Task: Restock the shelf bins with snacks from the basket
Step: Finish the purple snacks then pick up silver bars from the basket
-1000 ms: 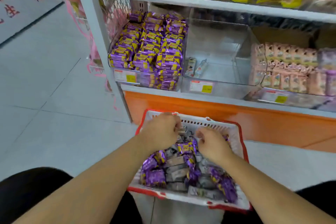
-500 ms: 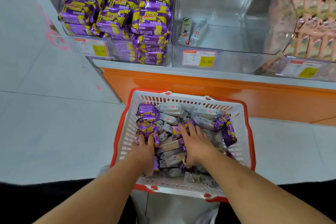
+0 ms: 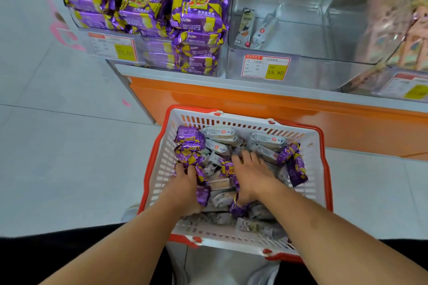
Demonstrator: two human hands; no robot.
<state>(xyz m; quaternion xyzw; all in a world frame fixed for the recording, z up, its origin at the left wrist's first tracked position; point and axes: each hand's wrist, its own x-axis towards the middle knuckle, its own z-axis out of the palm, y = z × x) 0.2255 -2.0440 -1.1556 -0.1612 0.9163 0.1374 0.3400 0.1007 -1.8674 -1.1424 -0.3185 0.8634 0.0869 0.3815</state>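
Snacks (image 3: 231, 169) fill the basket (image 3: 320, 169), a jumble of purple and grey-white packs heaped to about half its depth. The basket sits on the floor just in front of the orange shelf base (image 3: 254, 109). Left hand (image 3: 185, 188) is down among the packs on the basket's left side, fingers curled round a purple pack (image 3: 201, 177). Right hand (image 3: 253, 177) lies across the middle of the heap, fingers spread flat over the packs; whether the thumb pinches anything beneath cannot be told.

Above the basket, the middle bin (image 3: 301, 37) holds only two grey-white packs (image 3: 254, 29), so it looks like the one most in need; the left bin (image 3: 148, 14) is already stacked high with purple packs. The step in hand seems to be gathering a handful. Done well, that probably means sorting by colour first and lifting like packs together, so each lot goes to its matching bin in one trip.

The right-hand bin (image 3: 398, 37) is blurred and cut off, its pinkish contents unreadable. Packs beneath both palms are hidden, and the price labels' small print is illegible.
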